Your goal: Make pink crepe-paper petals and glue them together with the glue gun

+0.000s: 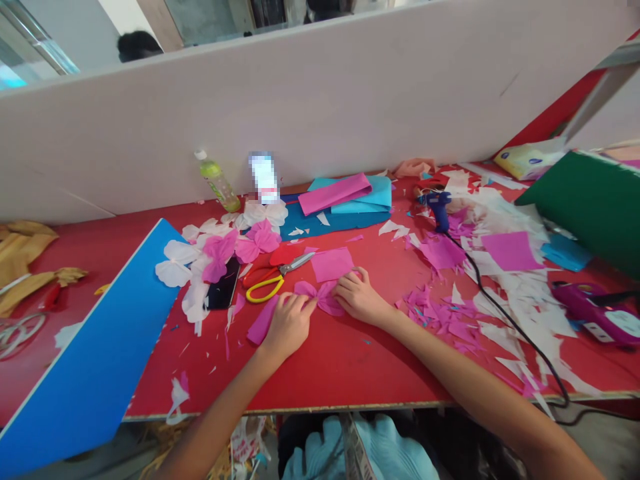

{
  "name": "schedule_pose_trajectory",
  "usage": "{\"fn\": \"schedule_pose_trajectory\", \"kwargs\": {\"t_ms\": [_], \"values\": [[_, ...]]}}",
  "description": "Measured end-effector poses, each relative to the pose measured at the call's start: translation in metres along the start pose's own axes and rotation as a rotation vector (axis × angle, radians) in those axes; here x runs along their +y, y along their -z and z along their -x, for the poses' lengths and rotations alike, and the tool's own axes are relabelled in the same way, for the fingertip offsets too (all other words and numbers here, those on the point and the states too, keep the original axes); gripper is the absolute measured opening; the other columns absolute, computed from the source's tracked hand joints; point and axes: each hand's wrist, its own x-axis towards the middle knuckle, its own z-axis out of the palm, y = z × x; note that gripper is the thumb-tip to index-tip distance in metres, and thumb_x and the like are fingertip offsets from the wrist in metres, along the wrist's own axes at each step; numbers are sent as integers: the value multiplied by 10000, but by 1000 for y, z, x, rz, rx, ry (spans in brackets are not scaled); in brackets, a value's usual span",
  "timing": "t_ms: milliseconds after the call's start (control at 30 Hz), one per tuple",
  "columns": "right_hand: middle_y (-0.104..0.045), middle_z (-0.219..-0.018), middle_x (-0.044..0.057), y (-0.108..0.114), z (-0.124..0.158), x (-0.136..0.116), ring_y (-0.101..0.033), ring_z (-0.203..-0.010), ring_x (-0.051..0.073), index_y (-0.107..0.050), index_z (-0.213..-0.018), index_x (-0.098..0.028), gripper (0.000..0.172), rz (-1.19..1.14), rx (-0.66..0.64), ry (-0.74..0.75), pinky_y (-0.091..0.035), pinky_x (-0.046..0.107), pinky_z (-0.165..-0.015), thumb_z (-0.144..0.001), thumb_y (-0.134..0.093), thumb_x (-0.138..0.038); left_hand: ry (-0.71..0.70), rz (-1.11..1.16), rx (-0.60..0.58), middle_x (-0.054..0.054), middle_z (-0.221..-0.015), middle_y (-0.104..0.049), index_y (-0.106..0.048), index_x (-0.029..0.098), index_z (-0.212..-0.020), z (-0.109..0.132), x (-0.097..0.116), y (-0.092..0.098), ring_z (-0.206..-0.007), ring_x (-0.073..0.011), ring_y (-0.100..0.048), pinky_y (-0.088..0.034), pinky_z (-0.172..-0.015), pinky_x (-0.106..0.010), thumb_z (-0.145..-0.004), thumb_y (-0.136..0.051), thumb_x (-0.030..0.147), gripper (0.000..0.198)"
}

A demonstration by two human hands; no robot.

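A pink crepe paper piece (327, 298), gathered at its middle like a bow or flower, lies low over the red table between my hands. My left hand (293, 321) is closed, its fingertips pinching the left side near the centre. On the right edge, the bent fingers of my right hand (359, 298) grip the paper. A folded pink paper strip (261, 323) is partly hidden beside my left hand. Just beyond the hands lie a flat pink paper square (332, 265) and scissors (283, 272) with red and yellow handles.
White paper flowers (176, 261) and pink ones (257, 241) cluster at left around a dark phone (224, 285). A blue board (107, 353) stands left. Behind are a green bottle (220, 183) and folded paper (345, 193). A corded glue gun (439, 208) and paper scraps (445, 317) lie right.
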Motion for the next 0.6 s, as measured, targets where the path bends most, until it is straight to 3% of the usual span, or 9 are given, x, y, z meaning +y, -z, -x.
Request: {"fn": "schedule_pose_trajectory", "kwargs": {"t_ms": [333,600], "values": [[-556,-764,27,1,0,0,-437,-846,167,-582,-803,-179,207,-15,9,-12,-162,412,-979,-905,-402,-166,5,51,14,-85,-968,-629,-584,187,-1162,2,-2,-1,-920,-216,-550,-417,-871,-405,-813,-408,50,414],[-561,-762,30,2,0,-1,-449,-854,173,-587,-806,-181,200,-31,-1,-19,-160,422,-980,-898,-412,-154,69,186,95,-97,-956,-656,-582,160,-1142,3,-3,-4,-869,-211,-573,-450,-801,-370,-823,-371,37,402]]}}
